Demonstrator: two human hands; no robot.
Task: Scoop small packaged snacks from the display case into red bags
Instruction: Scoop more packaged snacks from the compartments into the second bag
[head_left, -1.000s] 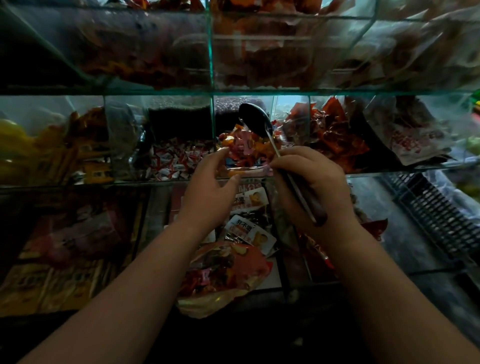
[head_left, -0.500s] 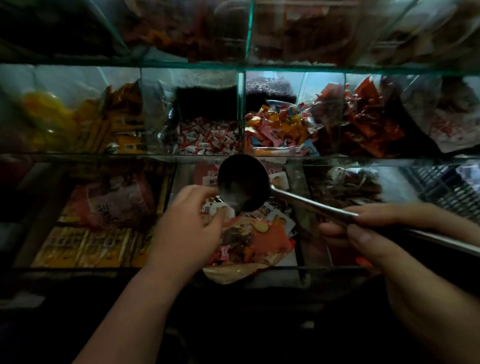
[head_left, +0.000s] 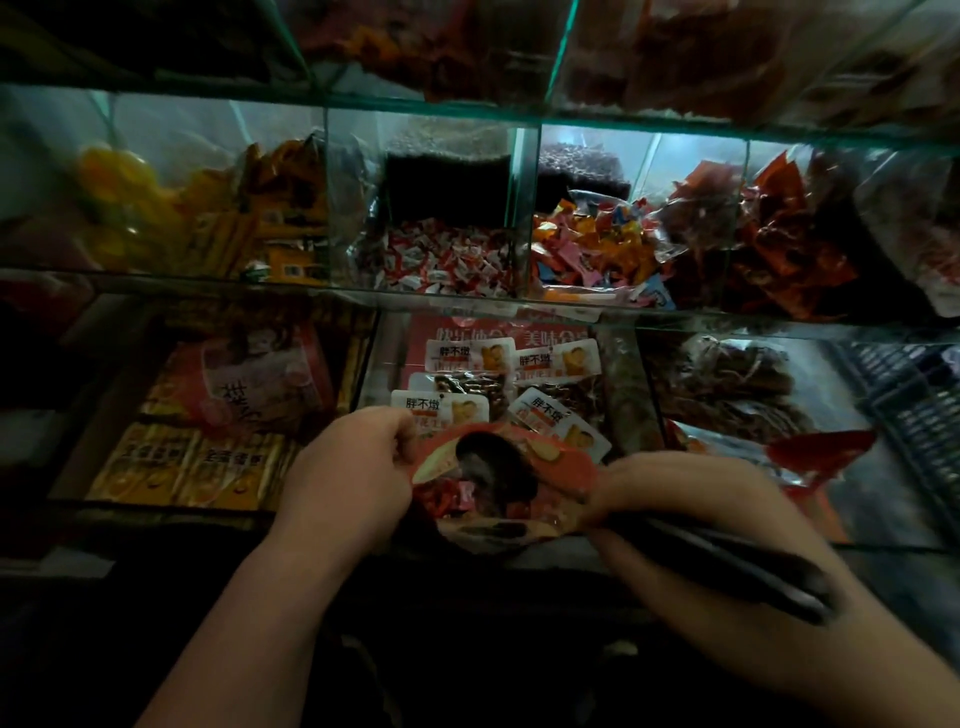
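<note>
Left hand (head_left: 348, 478) and right hand (head_left: 691, 514) bare, forearms bare too.

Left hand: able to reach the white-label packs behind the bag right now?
Probably not yet: the left hand grips the red bag, holding it open around the scoop. The white-label packs look uncovered just beyond, so only that grip is in the way.

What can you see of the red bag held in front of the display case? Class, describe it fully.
The red bag looks like thin, crinkled plastic, reddish-orange with paler patches. It is held open, mouth upward, just in front of the white-labelled packets. The left hand grips its left rim. The right hand, whose grip also holds the scoop by its handle, touches its right edge. The scoop's dark bowl sits in the mouth, and small red wrapped snacks show inside.
</note>
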